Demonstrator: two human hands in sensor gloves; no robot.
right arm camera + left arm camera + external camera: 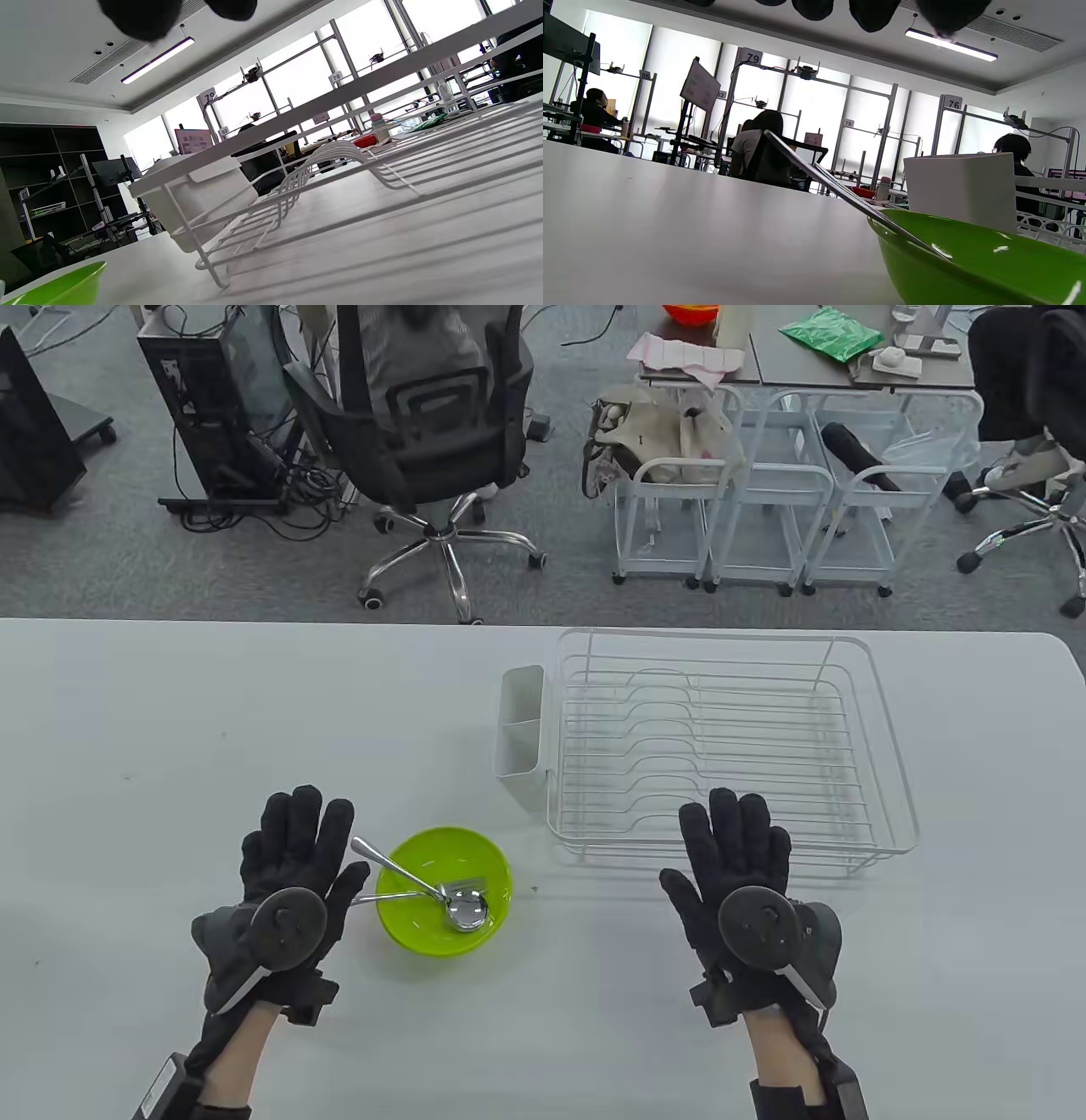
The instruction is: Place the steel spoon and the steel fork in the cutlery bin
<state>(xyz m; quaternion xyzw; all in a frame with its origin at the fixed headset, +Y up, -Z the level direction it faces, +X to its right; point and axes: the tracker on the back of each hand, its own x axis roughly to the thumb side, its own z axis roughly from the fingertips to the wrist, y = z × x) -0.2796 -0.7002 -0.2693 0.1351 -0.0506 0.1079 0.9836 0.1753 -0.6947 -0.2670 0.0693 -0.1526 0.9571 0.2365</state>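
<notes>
A steel spoon (441,897) and a steel fork (462,886) lie in a green bowl (492,857) on the white table, handles sticking out over the bowl's left rim. A handle (814,169) crosses the left wrist view above the bowl (967,271). The white cutlery bin (519,742) hangs on the left end of the wire dish rack (730,746); it also shows in the left wrist view (963,190) and the right wrist view (199,190). My left hand (293,857) lies flat and empty just left of the bowl. My right hand (736,857) lies flat and empty at the rack's front edge.
The white table (170,729) has its far edge behind the rack. The rack's front wires (339,97) stand close before my right hand. An office chair (424,432) and white carts (747,500) stand on the floor beyond the table.
</notes>
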